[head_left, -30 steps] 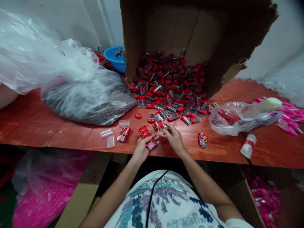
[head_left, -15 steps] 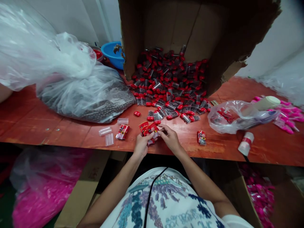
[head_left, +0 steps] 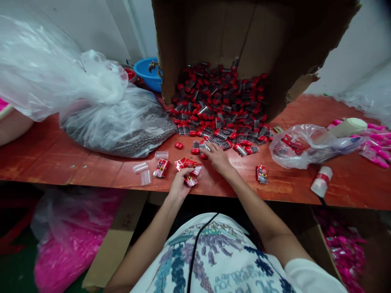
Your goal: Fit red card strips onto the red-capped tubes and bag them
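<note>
My left hand (head_left: 180, 184) is closed on a bunch of small red printed packets (head_left: 187, 171) just above the front edge of the red-brown table (head_left: 61, 162). My right hand (head_left: 216, 156) reaches forward with fingers stretched onto a red-capped clear tube (head_left: 203, 149) at the near edge of the heap. A big pile of red-capped tubes (head_left: 220, 110) spills out of a tipped cardboard box (head_left: 244, 36). One red packet (head_left: 161, 167) lies left of my left hand, another packet (head_left: 262, 173) to the right.
Clear plastic caps (head_left: 142, 173) lie at the left. A large clear bag of dark beads (head_left: 116, 122) fills the left side, a blue bowl (head_left: 148, 73) behind it. A small clear bag (head_left: 301, 148), a tape roll (head_left: 320, 183) and pink items (head_left: 377, 144) sit right. Pink-filled bags lie under the table.
My right hand let go of the packets and reached forward to the tubes at the heap's edge. My left hand kept the packets and stayed near the table's front.
</note>
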`<state>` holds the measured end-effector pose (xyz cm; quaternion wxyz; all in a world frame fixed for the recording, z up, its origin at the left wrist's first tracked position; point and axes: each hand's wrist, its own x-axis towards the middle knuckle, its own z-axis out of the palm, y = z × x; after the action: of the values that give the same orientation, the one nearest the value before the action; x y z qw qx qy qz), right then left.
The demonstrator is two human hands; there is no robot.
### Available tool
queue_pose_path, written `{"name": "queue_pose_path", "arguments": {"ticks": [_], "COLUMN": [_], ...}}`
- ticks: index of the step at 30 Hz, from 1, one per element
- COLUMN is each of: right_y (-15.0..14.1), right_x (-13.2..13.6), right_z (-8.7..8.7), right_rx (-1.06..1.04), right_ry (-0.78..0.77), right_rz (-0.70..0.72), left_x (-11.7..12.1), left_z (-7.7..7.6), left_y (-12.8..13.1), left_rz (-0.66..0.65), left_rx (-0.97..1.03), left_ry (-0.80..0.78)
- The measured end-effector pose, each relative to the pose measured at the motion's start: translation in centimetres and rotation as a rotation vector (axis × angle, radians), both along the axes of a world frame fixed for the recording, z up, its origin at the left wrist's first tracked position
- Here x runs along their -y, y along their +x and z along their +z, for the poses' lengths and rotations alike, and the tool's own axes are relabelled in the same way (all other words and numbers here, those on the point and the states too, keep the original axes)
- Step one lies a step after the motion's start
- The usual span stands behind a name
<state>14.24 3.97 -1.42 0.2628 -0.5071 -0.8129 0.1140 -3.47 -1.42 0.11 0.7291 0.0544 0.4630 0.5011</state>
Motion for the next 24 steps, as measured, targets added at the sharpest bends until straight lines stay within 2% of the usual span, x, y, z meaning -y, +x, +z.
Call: {"name": "queue_pose_path", "arguments": {"ticks": [4,6,8,11,14,17,19,24], "right_y": [0.4,0.8,1.3,1.8,1.9,1.8,1.8,2.1], "right_x": [0.4,1.9,3.8,6.9,9.4,10.9,11.4,11.7], "right_z": [-0.5,-0.6,-0.7,-0.6,-0.2,0.6,1.1,1.5], "right_rx": [0.146,0.133,0.050,-0.244,-0.699,-1.055,-1.161,-1.230], "right_ry": [0.029,0.022,-0.022,-0.130,-0.319,-0.479,-0.498,-0.490], "right_rz": [0.120,0.148,0.114,-0.062,-0.250,-0.306,-0.304,-0.338], "left_x": [-0.1,-0.1,-0.1,-0.2,-0.2,-0.2,0.0,0.7], "left_z": [0.5,0.7,0.9,0.9,0.6,0.3,0.2,0.2], "left_y": [-0.2,-0.2,-0.1,0.7,2.0,3.4,4.2,5.6], "left_rz": [0.010,0.016,0.026,0.048,0.021,-0.037,-0.059,-0.124], "left_rx": [0.042,0.055,0.066,0.076,0.083,0.097,0.094,0.057], "left_ry": [-0.028,-0.034,-0.047,-0.071,-0.072,-0.071,-0.075,-0.037]}}
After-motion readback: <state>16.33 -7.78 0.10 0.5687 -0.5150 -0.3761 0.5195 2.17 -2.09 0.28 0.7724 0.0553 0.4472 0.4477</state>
